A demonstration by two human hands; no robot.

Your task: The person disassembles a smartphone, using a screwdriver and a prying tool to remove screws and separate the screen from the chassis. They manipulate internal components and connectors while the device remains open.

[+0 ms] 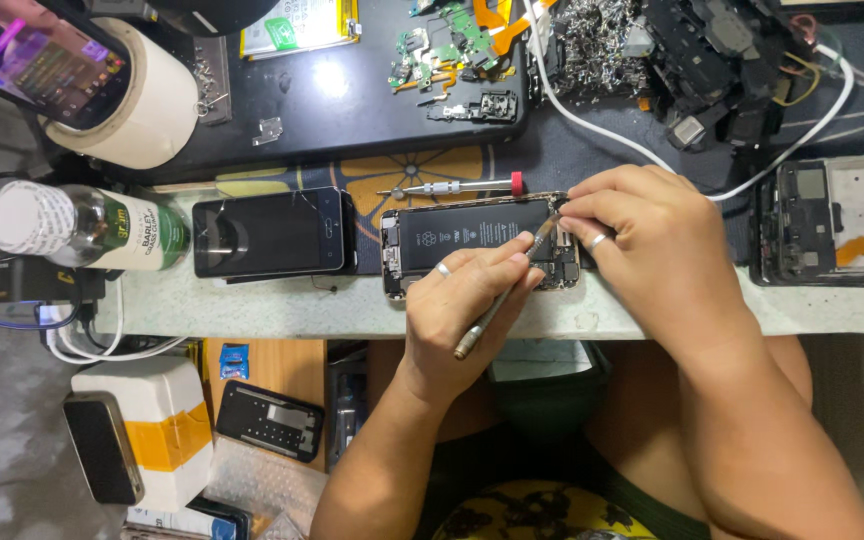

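Observation:
An opened phone with a black battery showing lies on the pale bench edge. My left hand, a ring on one finger, holds a thin metal tool like a pen, with its tip at the phone's right end. My right hand, also ringed, rests over that right end, and its fingertips pinch at the phone's upper right corner next to the tool tip. What sits under the fingertips is hidden.
A red-capped screwdriver lies just behind the phone. To the left are a black phone and a lying bottle. Another opened phone sits at right. Behind are a black mat with small parts, a white cable and a scrap pile.

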